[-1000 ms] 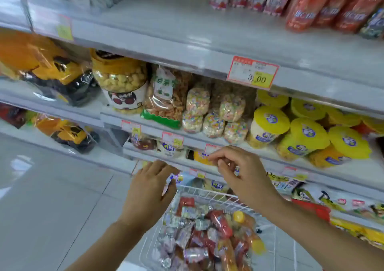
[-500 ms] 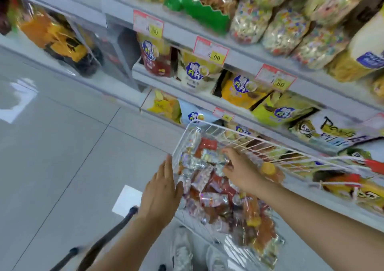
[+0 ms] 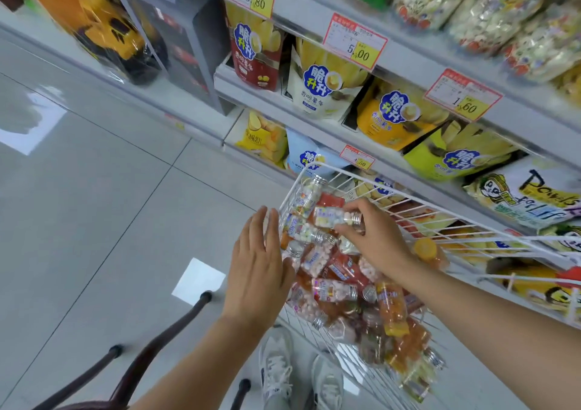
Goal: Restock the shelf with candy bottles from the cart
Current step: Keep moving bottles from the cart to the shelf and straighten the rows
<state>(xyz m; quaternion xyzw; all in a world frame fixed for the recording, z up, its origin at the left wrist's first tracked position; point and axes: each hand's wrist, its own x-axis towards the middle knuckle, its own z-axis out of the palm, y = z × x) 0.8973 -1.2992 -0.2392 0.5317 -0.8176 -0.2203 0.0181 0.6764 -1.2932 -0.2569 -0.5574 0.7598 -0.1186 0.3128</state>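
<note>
The right hand now pinches a bottle near its silver cap and holds it over the pile in the cart. Half a second ago its fingers were only down among the bottles. The left hand stays flat at the cart's left rim, fingers straight, holding nothing. The bottle lies sideways, just right of the left fingertips and below the shelf.

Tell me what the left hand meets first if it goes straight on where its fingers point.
Probably the cart's white wire wall near its far corner; the left hand lies beside it. Depth is unclear, so it may pass above.
</note>
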